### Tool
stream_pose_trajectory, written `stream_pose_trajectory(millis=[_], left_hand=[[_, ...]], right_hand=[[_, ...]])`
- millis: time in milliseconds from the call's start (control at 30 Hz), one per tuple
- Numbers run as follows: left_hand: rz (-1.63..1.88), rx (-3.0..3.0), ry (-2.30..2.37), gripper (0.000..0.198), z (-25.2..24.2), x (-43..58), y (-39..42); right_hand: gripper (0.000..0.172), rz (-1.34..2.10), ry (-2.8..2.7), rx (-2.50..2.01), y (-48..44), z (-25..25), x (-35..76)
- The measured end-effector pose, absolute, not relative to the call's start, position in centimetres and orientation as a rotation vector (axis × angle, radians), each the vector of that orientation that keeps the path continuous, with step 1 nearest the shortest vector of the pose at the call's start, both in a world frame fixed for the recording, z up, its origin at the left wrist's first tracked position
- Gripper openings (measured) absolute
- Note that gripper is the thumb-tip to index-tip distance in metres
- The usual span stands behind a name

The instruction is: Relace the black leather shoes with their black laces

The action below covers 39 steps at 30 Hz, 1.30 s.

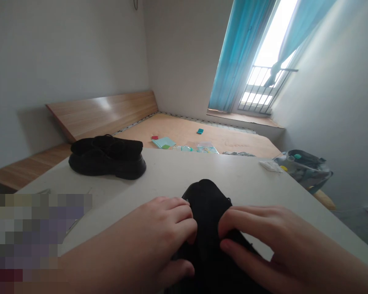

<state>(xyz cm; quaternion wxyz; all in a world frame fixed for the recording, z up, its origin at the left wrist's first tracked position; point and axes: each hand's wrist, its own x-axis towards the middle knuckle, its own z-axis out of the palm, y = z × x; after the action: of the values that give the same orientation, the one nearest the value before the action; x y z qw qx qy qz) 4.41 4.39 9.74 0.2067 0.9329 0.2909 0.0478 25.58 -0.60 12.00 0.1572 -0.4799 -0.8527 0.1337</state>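
Observation:
A black shoe (206, 204) lies in front of me at the bottom centre, its narrow end pointing away over the white table. My left hand (168, 232) is closed on the shoe's left edge, fingers curled over the rim and thumb lower down. On the opposite side my right hand (260, 237) pinches the right edge between thumb and fingers. My arms and the frame's bottom edge hide part of this shoe. A second black shoe (108, 159), with a lace loop on top, rests at the table's far left, apart from both hands.
The white table (159, 175) meets a bed with a peach cover (171, 126) and a wooden headboard (110, 110). Packets and a small teal item (200, 131) lie on the bed. A grey bag (309, 167) is at the right. Blurred blocks cover the lower left.

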Motion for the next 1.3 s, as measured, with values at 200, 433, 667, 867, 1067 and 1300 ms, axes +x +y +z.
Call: stream_pose_trajectory(millis=[200,433,667,867,1067,1300], left_hand=[[0.152,2.525,0.945,0.021,9.2,4.7,4.5],[0.234,2.510,0.908,0.019,9.1,4.5,4.7],[0.297,2.439,0.820,0.017,8.9,3.8,5.1],[0.220,2.517,0.808,0.011,9.0,3.9,5.3],[0.175,2.512,0.778,0.016,9.1,4.0,5.2],[0.203,2.438,0.865,0.063,9.6,4.2,4.6]], right_hand=[[0.025,0.413,-2.333,-1.287,-0.6,11.1,25.9],[0.039,0.632,-2.526,-1.258,0.1,11.3,26.8],[0.018,0.488,-2.578,-1.235,0.6,10.9,25.6],[0.017,0.291,-2.752,-1.103,0.6,9.5,25.2],[0.030,-0.110,-2.762,-0.954,-0.3,8.4,25.7],[0.052,0.435,-2.482,-1.287,1.8,11.7,30.3]])
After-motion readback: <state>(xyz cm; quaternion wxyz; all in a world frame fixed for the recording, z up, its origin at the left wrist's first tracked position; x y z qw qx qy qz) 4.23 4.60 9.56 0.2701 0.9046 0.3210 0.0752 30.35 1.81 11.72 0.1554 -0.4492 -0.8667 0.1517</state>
